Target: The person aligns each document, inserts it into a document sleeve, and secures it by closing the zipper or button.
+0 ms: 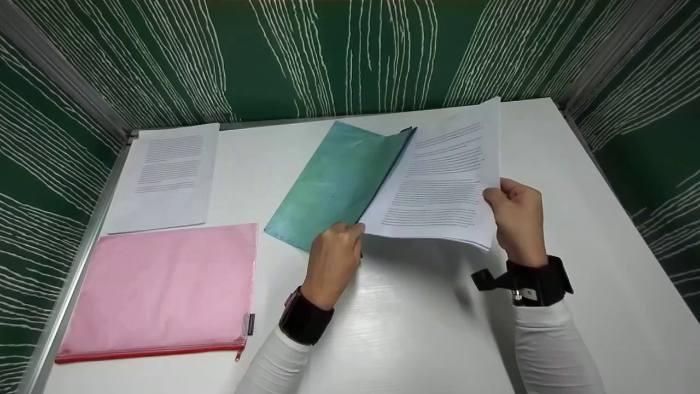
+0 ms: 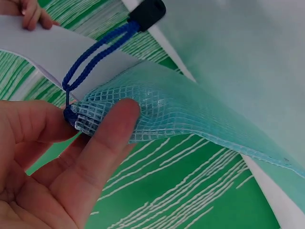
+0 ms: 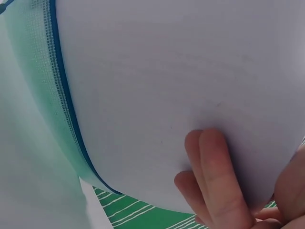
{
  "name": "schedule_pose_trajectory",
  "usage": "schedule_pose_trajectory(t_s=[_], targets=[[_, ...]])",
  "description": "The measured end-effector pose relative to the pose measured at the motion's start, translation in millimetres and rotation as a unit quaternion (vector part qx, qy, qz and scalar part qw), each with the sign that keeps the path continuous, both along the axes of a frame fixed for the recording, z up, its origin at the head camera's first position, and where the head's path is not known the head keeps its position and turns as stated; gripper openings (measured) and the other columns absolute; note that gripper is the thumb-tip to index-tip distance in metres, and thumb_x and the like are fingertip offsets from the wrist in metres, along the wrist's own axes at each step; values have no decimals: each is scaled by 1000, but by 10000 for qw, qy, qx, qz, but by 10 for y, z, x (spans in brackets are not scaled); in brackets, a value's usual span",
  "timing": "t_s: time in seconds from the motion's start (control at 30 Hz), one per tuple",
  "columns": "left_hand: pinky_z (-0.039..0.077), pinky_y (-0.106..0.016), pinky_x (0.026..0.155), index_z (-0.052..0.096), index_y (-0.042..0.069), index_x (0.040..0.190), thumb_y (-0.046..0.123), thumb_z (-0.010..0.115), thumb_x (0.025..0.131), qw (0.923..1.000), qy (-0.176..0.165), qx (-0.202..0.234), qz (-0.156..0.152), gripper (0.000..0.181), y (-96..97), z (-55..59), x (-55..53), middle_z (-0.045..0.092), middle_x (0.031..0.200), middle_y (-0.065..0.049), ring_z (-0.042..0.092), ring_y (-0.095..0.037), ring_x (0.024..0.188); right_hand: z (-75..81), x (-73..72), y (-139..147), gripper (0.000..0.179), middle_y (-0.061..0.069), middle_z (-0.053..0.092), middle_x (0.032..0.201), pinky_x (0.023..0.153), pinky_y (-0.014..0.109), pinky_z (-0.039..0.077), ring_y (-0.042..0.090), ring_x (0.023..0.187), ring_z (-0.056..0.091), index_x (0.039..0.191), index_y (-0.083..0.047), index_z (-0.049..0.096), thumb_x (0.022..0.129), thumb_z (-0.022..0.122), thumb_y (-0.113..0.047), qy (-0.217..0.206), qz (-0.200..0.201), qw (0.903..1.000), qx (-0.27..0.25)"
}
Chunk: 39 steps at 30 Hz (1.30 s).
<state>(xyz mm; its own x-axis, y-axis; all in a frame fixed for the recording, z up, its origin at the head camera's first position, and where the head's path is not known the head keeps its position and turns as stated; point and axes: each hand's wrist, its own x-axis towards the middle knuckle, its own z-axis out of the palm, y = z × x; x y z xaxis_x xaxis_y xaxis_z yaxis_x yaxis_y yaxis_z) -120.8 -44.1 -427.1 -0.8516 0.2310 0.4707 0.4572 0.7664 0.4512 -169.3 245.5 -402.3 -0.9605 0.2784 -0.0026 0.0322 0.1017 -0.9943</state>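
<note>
A green mesh zipper pouch (image 1: 333, 180) lies slanted at the middle of the table, its blue-edged opening facing right. My left hand (image 1: 334, 257) pinches the pouch's near corner at the opening; in the left wrist view a blue cord zipper pull (image 2: 102, 50) stands up beside that grip. Printed sheets of paper (image 1: 437, 186) stick out of the opening, lifted off the table on the right. My right hand (image 1: 518, 219) holds their right edge, thumb on the printed face and fingers (image 3: 217, 176) against the underside. The sheets' left part is hidden inside the pouch.
On the left lies a pink zipper pouch (image 1: 164, 290) with a red zipper along its near edge. Behind it sits another stack of printed paper (image 1: 169, 202). Green walls with white streaks border the white table (image 1: 612, 262) at the back and sides.
</note>
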Motion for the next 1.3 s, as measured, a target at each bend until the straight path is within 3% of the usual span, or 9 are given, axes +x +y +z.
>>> schedule_pose_trajectory(t_s=[0.1, 0.17, 0.37, 0.6, 0.8, 0.9, 1.0, 1.2, 1.3], targets=[[47, -28, 46, 70, 0, 71, -13, 64, 90, 9993, 114, -324, 118, 23, 22, -7, 2, 54, 62, -7, 55, -14, 55, 4, 8, -22, 39, 24, 68, 115, 68, 22, 60, 13, 84, 75, 135, 18, 56, 100, 47, 2, 2, -60, 9999, -113], [48, -29, 45, 66, 0, 67, -12, 65, 90, 9981, 210, -532, 228, 26, 38, -14, 7, 52, 62, -7, 54, -13, 53, 10, 18, -45, 39, 25, 69, 116, 68, 22, 59, 13, 84, 75, 134, 17, 57, 100, 47, 3, 47, -92, 9998, -158], [52, -33, 48, 68, -1, 70, -13, 66, 87, 9908, 527, -1098, 585, 21, 78, -42, 30, 55, 68, -9, 61, -19, 54, 33, 65, -142, 36, 27, 69, 117, 66, 20, 58, 12, 83, 74, 130, 15, 62, 99, 47, 3, 201, -183, 9995, 148], [54, -35, 52, 72, -3, 77, -12, 70, 85, 9882, 569, -1247, 679, 12, 100, -33, 53, 59, 74, -10, 65, -23, 62, 19, 103, -240, 35, 29, 71, 114, 57, 18, 53, 10, 78, 73, 127, 14, 65, 99, 46, 2, 413, -114, 9979, 490], [54, -34, 51, 71, -3, 77, -11, 70, 85, 9910, 526, -1120, 512, 12, 114, -19, 60, 57, 71, -9, 64, -21, 58, -36, 96, -302, 36, 28, 71, 115, 61, 18, 55, 9, 82, 74, 130, 15, 62, 100, 45, 3, 505, 185, 9970, 549], [53, -34, 49, 71, -2, 74, -9, 70, 86, 9915, 536, -1110, 413, 14, 120, -28, 55, 58, 70, -8, 64, -21, 56, -62, 94, -319, 36, 28, 72, 114, 57, 17, 53, 9, 79, 73, 132, 14, 61, 101, 46, 2, 464, 350, 9967, 573], [53, -34, 48, 71, -1, 71, -6, 72, 87, 9914, 548, -1145, 320, 17, 125, -44, 37, 59, 68, -7, 65, -21, 55, -87, 82, -323, 37, 28, 71, 114, 57, 19, 54, 10, 78, 73, 134, 13, 60, 102, 47, -1, 293, 565, 9968, 487], [53, -31, 49, 73, 2, 75, 5, 78, 90, 9903, 389, -1326, -109, 17, 130, -71, -26, 61, 68, -5, 64, -18, 56, -152, 20, -296, 39, 26, 70, 119, 69, 25, 60, 12, 87, 75, 138, 14, 55, 104, 49, -4, -171, 1068, 9941, 20], [53, -31, 49, 68, 2, 80, -1, 75, 89, 9912, 279, -1264, -281, 12, 141, -88, -66, 60, 67, -5, 64, -18, 56, -180, -8, -267, 39, 23, 72, 118, 71, 27, 61, 14, 88, 76, 139, 15, 53, 104, 50, -3, -334, 1223, 9917, -206]])
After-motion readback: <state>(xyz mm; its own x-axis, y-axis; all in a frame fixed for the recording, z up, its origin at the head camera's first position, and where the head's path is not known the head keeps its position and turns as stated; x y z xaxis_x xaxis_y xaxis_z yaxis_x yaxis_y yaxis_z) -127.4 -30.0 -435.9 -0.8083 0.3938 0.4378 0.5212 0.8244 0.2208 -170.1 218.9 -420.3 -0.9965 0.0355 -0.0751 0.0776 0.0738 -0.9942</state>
